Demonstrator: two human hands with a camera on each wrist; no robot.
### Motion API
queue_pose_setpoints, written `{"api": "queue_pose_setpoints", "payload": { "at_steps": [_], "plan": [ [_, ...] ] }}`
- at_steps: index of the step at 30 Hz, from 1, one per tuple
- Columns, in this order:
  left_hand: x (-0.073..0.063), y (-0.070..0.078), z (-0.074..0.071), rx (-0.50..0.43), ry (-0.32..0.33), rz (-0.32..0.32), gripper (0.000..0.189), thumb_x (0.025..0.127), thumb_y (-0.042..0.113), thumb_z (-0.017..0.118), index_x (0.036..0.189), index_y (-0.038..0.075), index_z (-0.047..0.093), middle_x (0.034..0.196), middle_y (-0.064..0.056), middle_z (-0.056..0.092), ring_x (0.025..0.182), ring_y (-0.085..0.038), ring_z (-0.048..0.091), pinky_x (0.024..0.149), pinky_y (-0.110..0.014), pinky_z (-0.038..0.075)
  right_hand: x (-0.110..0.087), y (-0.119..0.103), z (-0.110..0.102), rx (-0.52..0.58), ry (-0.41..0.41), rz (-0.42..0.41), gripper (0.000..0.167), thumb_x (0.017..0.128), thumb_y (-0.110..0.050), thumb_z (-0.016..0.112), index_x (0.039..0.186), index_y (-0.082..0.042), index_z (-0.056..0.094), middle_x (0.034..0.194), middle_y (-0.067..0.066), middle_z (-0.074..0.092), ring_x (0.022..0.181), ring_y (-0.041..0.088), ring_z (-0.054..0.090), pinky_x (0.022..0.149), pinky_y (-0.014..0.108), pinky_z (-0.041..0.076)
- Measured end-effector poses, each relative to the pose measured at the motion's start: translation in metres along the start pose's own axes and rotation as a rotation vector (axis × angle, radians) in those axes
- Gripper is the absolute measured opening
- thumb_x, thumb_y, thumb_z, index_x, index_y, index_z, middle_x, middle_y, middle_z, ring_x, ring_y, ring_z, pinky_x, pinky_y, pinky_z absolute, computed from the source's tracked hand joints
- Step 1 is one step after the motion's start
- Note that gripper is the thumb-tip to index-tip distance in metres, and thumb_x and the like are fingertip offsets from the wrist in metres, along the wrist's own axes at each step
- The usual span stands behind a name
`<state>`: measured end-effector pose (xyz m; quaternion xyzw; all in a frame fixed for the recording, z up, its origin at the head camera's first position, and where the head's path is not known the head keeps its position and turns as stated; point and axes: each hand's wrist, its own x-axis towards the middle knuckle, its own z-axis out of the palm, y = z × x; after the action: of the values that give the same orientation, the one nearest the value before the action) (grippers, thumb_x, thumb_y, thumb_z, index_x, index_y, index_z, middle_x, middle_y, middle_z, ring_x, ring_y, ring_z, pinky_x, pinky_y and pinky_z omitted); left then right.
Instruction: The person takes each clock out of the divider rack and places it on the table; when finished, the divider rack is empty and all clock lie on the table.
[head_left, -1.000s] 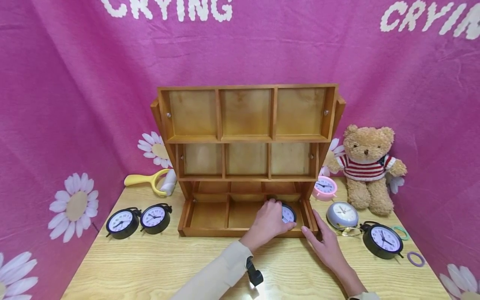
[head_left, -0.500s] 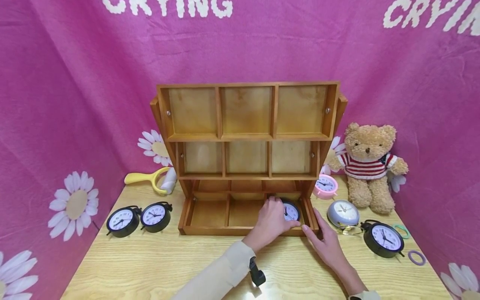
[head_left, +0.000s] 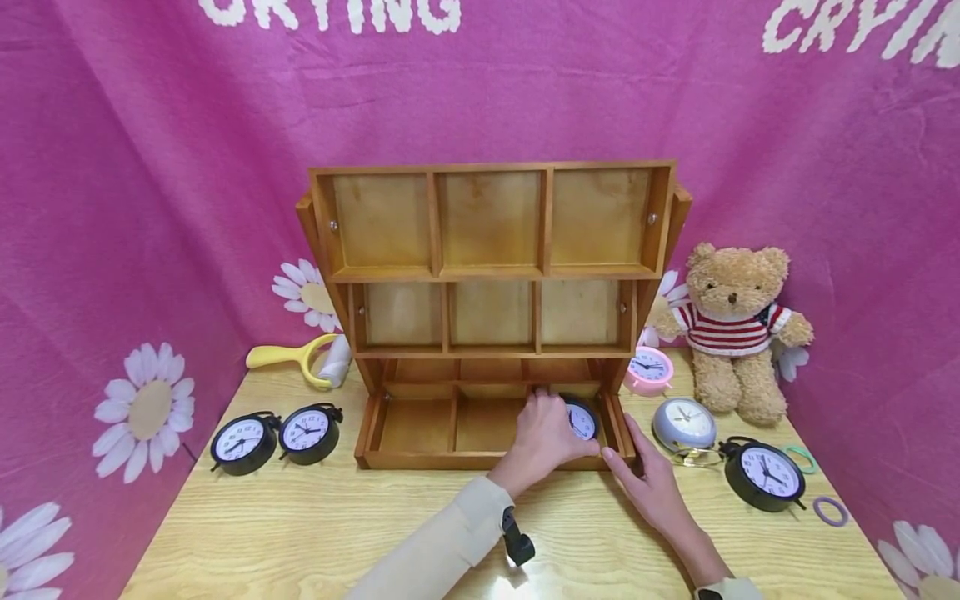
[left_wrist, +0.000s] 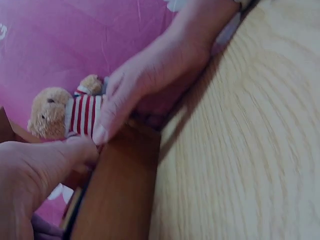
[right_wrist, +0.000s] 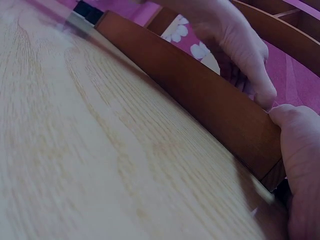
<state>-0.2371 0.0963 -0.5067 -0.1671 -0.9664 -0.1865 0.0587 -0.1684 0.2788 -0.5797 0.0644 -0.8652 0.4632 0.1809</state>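
Note:
A three-tier wooden shelf (head_left: 491,272) with square compartments stands mid-table. In its bottom right compartment lies a black alarm clock (head_left: 582,420) with a white face, its left part covered by my left hand (head_left: 546,432). That hand grips the clock, fingers curled at its left side and thumb toward the shelf's front edge. My right hand (head_left: 654,485) holds the shelf's front right corner, thumb on the front board (right_wrist: 200,92) and fingers along the outer side. The thumbs nearly meet in both wrist views, where the clock is mostly hidden.
Two black alarm clocks (head_left: 310,434) and a yellow-handled lint roller (head_left: 300,358) lie left of the shelf. On the right are a pink clock (head_left: 648,370), a grey clock (head_left: 684,423), glasses (head_left: 697,457), another black clock (head_left: 764,473), two rings (head_left: 830,511) and a teddy bear (head_left: 735,333).
My left hand and the clock have shifted slightly right within the compartment, and more of the clock's face shows. My right hand has stayed at the shelf's corner.

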Motion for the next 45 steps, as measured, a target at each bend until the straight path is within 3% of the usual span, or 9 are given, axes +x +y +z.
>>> {"api": "queue_pose_setpoints", "payload": {
  "at_steps": [3, 10, 16, 25, 32, 45],
  "plan": [
    [0.000, -0.005, 0.003, 0.000, 0.057, 0.013, 0.102, 0.057, 0.077, 0.088, 0.120, 0.001, 0.063, 0.106, -0.010, 0.064, 0.096, -0.020, 0.065, 0.078, -0.027, 0.059, 0.000, -0.001, 0.001, 0.008, -0.004, -0.005, 0.067, 0.101, -0.014, 0.068, 0.160, 0.000, 0.038, 0.150, 0.028, 0.054, 0.121, 0.037, 0.061, 0.096, 0.003, 0.038],
    [-0.003, -0.012, -0.003, -0.067, 0.111, 0.015, 0.093, 0.062, 0.071, 0.087, 0.121, 0.004, 0.061, 0.111, -0.007, 0.062, 0.101, -0.022, 0.065, 0.087, -0.031, 0.059, 0.000, 0.000, 0.001, 0.009, -0.002, -0.001, 0.068, 0.101, -0.015, 0.069, 0.160, -0.001, 0.038, 0.148, 0.029, 0.055, 0.115, 0.037, 0.065, 0.092, 0.003, 0.041],
    [-0.013, -0.012, -0.022, -0.180, 0.146, 0.036, 0.094, 0.060, 0.066, 0.089, 0.127, 0.006, 0.058, 0.123, -0.008, 0.059, 0.105, -0.023, 0.064, 0.089, -0.033, 0.059, -0.001, -0.001, 0.000, -0.002, 0.006, -0.011, 0.068, 0.101, -0.013, 0.070, 0.160, -0.002, 0.039, 0.146, 0.028, 0.058, 0.114, 0.034, 0.065, 0.094, 0.004, 0.040],
    [-0.037, -0.015, -0.057, -0.289, 0.202, 0.074, 0.087, 0.059, 0.056, 0.091, 0.124, 0.008, 0.058, 0.114, -0.001, 0.053, 0.097, -0.016, 0.058, 0.083, -0.028, 0.057, -0.001, -0.001, 0.001, 0.004, -0.005, -0.005, 0.068, 0.102, -0.015, 0.068, 0.160, -0.001, 0.037, 0.149, 0.029, 0.054, 0.121, 0.040, 0.061, 0.097, 0.002, 0.036],
    [-0.052, -0.036, -0.075, -0.322, 0.259, 0.060, 0.079, 0.058, 0.052, 0.089, 0.117, 0.007, 0.060, 0.106, 0.001, 0.053, 0.094, -0.016, 0.058, 0.078, -0.028, 0.056, 0.000, 0.001, -0.001, -0.003, -0.012, 0.005, 0.070, 0.101, -0.017, 0.070, 0.159, 0.002, 0.037, 0.154, 0.029, 0.048, 0.129, 0.041, 0.056, 0.101, 0.000, 0.030],
    [-0.082, -0.089, -0.094, -0.364, 0.302, -0.070, 0.074, 0.058, 0.045, 0.091, 0.114, 0.008, 0.060, 0.105, 0.003, 0.053, 0.092, -0.015, 0.058, 0.076, -0.030, 0.056, -0.001, -0.001, -0.001, 0.021, -0.009, -0.009, 0.070, 0.100, -0.014, 0.071, 0.161, -0.005, 0.038, 0.152, 0.028, 0.052, 0.125, 0.039, 0.060, 0.098, 0.001, 0.033]
  ]
}}
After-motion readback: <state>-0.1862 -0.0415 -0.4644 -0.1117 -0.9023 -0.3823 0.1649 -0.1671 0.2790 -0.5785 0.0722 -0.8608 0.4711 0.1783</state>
